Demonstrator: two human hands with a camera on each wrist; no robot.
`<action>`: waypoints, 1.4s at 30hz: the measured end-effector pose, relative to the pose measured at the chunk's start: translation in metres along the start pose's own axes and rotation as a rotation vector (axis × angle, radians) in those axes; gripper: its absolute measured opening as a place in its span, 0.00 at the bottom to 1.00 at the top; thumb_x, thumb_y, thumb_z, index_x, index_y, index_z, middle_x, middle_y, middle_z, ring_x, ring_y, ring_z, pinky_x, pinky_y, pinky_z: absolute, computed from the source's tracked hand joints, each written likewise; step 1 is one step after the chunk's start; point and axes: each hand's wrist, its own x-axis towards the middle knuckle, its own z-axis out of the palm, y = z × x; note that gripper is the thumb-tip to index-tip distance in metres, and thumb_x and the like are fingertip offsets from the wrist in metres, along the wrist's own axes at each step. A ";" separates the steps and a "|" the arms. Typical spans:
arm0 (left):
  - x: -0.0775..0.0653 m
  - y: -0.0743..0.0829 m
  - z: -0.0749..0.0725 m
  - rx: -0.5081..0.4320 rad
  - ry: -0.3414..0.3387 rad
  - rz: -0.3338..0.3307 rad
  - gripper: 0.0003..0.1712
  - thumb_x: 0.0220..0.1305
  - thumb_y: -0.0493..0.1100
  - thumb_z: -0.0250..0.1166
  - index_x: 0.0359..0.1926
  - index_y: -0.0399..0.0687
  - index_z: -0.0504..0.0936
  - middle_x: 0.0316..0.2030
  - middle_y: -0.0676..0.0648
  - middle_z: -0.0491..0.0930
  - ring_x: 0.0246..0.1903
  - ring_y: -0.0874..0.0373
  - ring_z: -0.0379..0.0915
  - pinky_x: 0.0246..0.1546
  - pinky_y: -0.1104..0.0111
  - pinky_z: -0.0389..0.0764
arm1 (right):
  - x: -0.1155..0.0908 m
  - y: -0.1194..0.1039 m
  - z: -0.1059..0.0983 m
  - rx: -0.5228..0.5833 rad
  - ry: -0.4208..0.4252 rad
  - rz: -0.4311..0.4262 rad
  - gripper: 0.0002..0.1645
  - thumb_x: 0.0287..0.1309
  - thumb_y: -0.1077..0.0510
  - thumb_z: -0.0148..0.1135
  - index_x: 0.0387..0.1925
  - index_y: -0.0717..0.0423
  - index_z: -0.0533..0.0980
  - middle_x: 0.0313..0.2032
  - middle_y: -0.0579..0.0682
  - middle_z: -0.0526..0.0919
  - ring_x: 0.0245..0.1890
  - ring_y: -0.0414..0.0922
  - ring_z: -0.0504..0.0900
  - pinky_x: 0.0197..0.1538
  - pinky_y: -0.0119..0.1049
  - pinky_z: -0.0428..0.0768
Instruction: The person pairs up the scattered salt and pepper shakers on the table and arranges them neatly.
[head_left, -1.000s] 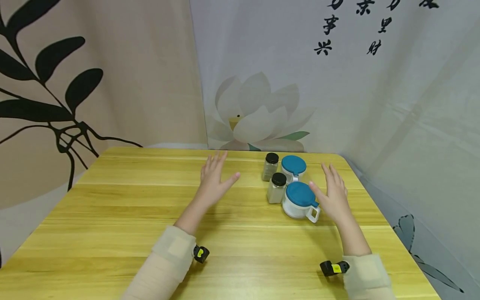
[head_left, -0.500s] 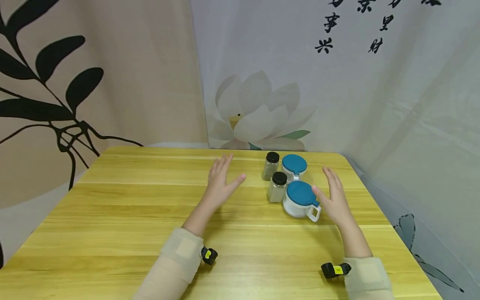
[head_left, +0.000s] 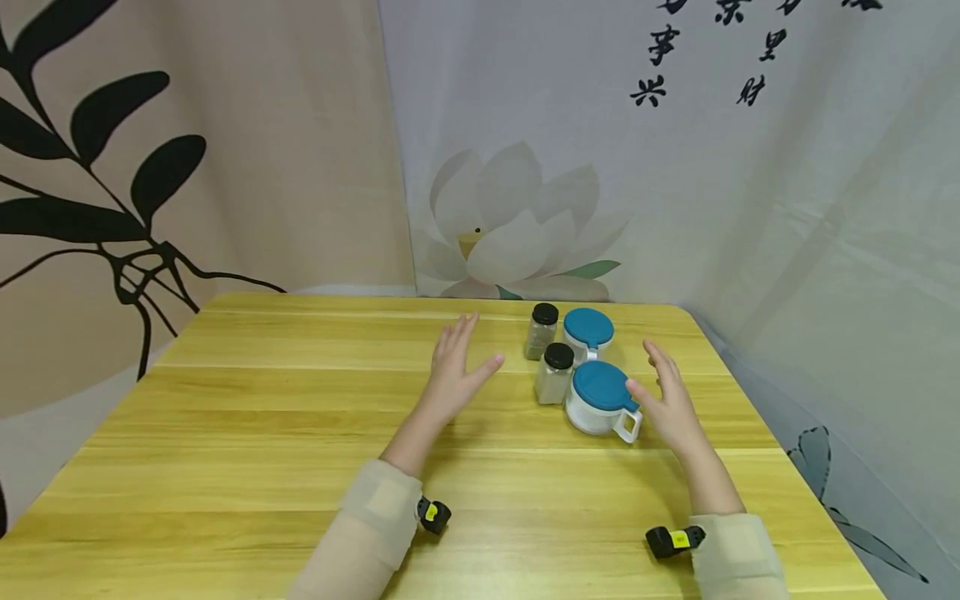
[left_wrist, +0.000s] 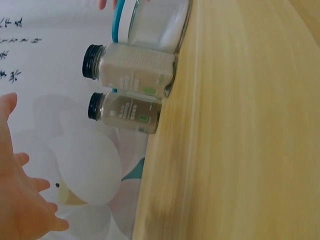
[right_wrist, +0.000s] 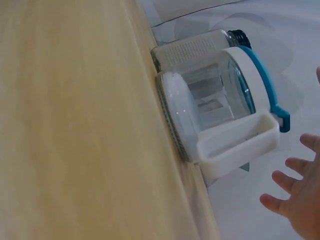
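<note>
Two clear seasoning jars with blue lids and white handles stand upright at the back right of the table, a front jar [head_left: 602,387] and a rear jar [head_left: 588,327]. Beside them on the left are two glass spice bottles with black caps, a front bottle [head_left: 555,379] and a rear bottle [head_left: 542,333], whose label reads black pepper in the left wrist view. My left hand [head_left: 453,375] hovers left of the bottles, fingers spread, holding nothing. Just right of the front jar, my right hand [head_left: 670,408] is raised with loosely extended fingers. White grains show inside the front jar [right_wrist: 220,100] in the right wrist view.
The wooden table [head_left: 247,433] extends left and toward me. A printed cloth backdrop [head_left: 525,108] hangs behind its far edge, close to the rear jar and bottle. Pale fabric [head_left: 847,292] borders the table's right edge.
My left hand has moved right, closer to the bottles. The right hand has shifted only slightly, its fingers bending a little. Jars and bottles stay in place on the table.
</note>
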 end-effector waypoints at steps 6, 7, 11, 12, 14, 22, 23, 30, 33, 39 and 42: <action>-0.001 0.001 0.008 -0.031 0.000 -0.008 0.46 0.64 0.66 0.56 0.76 0.61 0.47 0.74 0.50 0.40 0.72 0.46 0.28 0.62 0.37 0.40 | -0.002 0.008 0.002 0.034 -0.008 -0.001 0.41 0.65 0.60 0.56 0.74 0.58 0.49 0.71 0.62 0.51 0.66 0.63 0.54 0.60 0.65 0.56; -0.001 0.002 0.010 -0.037 0.000 -0.008 0.46 0.64 0.66 0.56 0.76 0.61 0.47 0.74 0.50 0.41 0.72 0.46 0.29 0.62 0.37 0.41 | -0.002 0.009 0.003 0.044 -0.012 -0.002 0.41 0.65 0.61 0.56 0.74 0.58 0.49 0.71 0.62 0.51 0.66 0.64 0.54 0.60 0.65 0.56; -0.001 0.002 0.015 -0.062 -0.005 -0.014 0.46 0.64 0.65 0.56 0.76 0.61 0.47 0.74 0.50 0.42 0.72 0.46 0.30 0.61 0.36 0.43 | -0.004 0.012 0.005 0.076 -0.028 0.001 0.41 0.64 0.62 0.56 0.74 0.59 0.49 0.70 0.63 0.52 0.67 0.64 0.54 0.60 0.65 0.57; -0.001 0.002 0.017 -0.071 -0.008 -0.018 0.46 0.64 0.65 0.57 0.76 0.61 0.47 0.74 0.50 0.42 0.72 0.46 0.30 0.61 0.36 0.44 | -0.004 0.012 0.005 0.081 -0.033 0.008 0.41 0.64 0.63 0.56 0.74 0.59 0.49 0.70 0.63 0.52 0.67 0.64 0.54 0.60 0.65 0.57; -0.001 0.001 0.019 -0.095 -0.010 -0.017 0.45 0.65 0.63 0.58 0.76 0.61 0.47 0.74 0.50 0.42 0.72 0.46 0.30 0.60 0.36 0.45 | -0.004 0.010 0.005 0.091 -0.040 0.022 0.41 0.64 0.63 0.56 0.73 0.60 0.49 0.70 0.64 0.53 0.67 0.64 0.53 0.61 0.65 0.56; 0.000 0.001 0.025 -0.184 -0.012 -0.020 0.44 0.65 0.61 0.59 0.75 0.62 0.48 0.74 0.53 0.44 0.72 0.51 0.33 0.63 0.41 0.47 | -0.006 -0.017 0.000 0.124 -0.066 0.005 0.39 0.62 0.68 0.54 0.71 0.70 0.49 0.66 0.72 0.55 0.64 0.70 0.55 0.58 0.68 0.57; 0.000 0.002 0.027 -0.198 -0.013 -0.021 0.44 0.65 0.60 0.59 0.75 0.62 0.49 0.74 0.53 0.44 0.72 0.51 0.33 0.63 0.41 0.47 | -0.006 -0.017 0.000 0.125 -0.069 -0.003 0.39 0.62 0.68 0.54 0.71 0.70 0.49 0.66 0.73 0.55 0.63 0.70 0.55 0.57 0.68 0.58; 0.000 0.003 0.037 -0.251 -0.028 -0.022 0.44 0.64 0.61 0.60 0.75 0.62 0.49 0.74 0.51 0.45 0.72 0.47 0.35 0.62 0.39 0.48 | -0.002 0.022 0.004 0.163 -0.070 -0.031 0.42 0.61 0.69 0.56 0.73 0.61 0.50 0.68 0.65 0.57 0.65 0.64 0.58 0.58 0.63 0.60; 0.000 0.005 0.039 -0.276 -0.027 -0.029 0.44 0.64 0.61 0.60 0.75 0.61 0.50 0.73 0.48 0.46 0.71 0.47 0.37 0.62 0.40 0.49 | -0.001 0.026 0.003 0.191 -0.079 -0.049 0.42 0.60 0.71 0.56 0.72 0.62 0.50 0.67 0.67 0.57 0.65 0.64 0.58 0.58 0.63 0.60; 0.004 0.008 0.046 -0.333 -0.025 -0.018 0.43 0.66 0.53 0.62 0.75 0.56 0.51 0.72 0.44 0.50 0.70 0.46 0.42 0.64 0.44 0.50 | -0.001 0.030 0.001 0.238 -0.099 -0.051 0.40 0.61 0.71 0.54 0.72 0.63 0.51 0.66 0.68 0.58 0.64 0.64 0.58 0.58 0.54 0.63; 0.005 0.009 0.051 -0.346 -0.031 -0.022 0.43 0.66 0.52 0.62 0.75 0.55 0.51 0.72 0.45 0.51 0.70 0.48 0.44 0.65 0.46 0.50 | -0.002 0.032 0.001 0.268 -0.111 -0.046 0.40 0.61 0.71 0.54 0.72 0.64 0.51 0.66 0.66 0.59 0.64 0.64 0.58 0.58 0.49 0.65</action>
